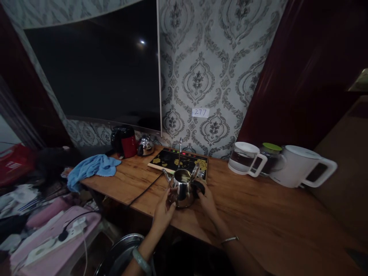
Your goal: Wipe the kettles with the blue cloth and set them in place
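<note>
A shiny metal kettle [184, 193] with its lid tipped up is between my two hands, near the front edge of the wooden table. My right hand [206, 197] is closed around its black handle on the right side. My left hand [165, 206] curves against the kettle's left side, below the spout, with the thumb toward the front. Just behind the kettle lies a black electric tea stove [165, 159] with gold flowers, a lit red display and a thin upright metal spout [180, 147].
White-handled jugs [244, 159] [297, 166] and a green-lidded pot [271, 147] stand right on the table [258, 207]. A blue cloth [93, 166], red-and-black kettle [129, 143] and small metal pot [146, 145] are left. Below are a metal basin [126, 241] and pink stool [86, 214] with a power strip [54, 245].
</note>
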{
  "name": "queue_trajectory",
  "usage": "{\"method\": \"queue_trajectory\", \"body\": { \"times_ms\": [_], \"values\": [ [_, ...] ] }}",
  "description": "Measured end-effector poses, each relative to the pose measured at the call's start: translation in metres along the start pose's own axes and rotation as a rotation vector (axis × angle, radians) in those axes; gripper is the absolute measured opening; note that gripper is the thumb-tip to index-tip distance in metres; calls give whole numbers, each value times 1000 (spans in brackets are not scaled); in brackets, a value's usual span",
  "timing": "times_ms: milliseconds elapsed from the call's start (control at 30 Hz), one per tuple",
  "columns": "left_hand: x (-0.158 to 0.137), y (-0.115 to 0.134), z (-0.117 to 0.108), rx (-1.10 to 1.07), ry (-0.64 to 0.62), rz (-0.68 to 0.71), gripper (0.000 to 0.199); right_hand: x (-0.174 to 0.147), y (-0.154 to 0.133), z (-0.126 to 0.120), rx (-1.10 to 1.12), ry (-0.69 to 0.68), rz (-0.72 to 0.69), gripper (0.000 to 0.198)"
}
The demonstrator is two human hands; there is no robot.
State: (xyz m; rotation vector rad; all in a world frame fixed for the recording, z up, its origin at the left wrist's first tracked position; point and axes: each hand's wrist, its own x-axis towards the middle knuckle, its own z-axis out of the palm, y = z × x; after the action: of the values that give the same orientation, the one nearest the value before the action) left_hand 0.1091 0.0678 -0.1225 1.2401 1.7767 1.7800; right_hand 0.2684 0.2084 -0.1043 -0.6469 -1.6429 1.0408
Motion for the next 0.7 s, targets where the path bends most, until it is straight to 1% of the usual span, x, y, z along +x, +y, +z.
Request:
{"method": "queue_trajectory", "body": {
  "times_ms": [67,200,300,367,433,467,533,600,700],
  "values": [
    [0,3,-2,-31,-20,-9,60,2,-1,0,4,1,-7,41],
    [2,13,-8,-13,-32,-7,57,5,0,1,9,-6,17,38],
    [11,26,-24,57,-59,-21,41,0,5,-3,9,-33,49,47],
    [26,38,-40,137,-33,-8,31,-9,9,-9,16,-45,66,57],
    [50,51,-55,212,41,54,31,-21,11,-18,35,-30,101,62],
    [66,58,-61,250,77,96,33,-29,11,-24,42,-15,137,60],
    [103,70,-67,363,97,190,36,-43,9,-37,47,-2,240,51],
    [144,78,-63,534,32,256,41,-55,6,-48,2,-18,313,41],
    [200,81,-42,857,-159,238,51,-65,1,-57,-119,-12,337,34]
  ]
}}
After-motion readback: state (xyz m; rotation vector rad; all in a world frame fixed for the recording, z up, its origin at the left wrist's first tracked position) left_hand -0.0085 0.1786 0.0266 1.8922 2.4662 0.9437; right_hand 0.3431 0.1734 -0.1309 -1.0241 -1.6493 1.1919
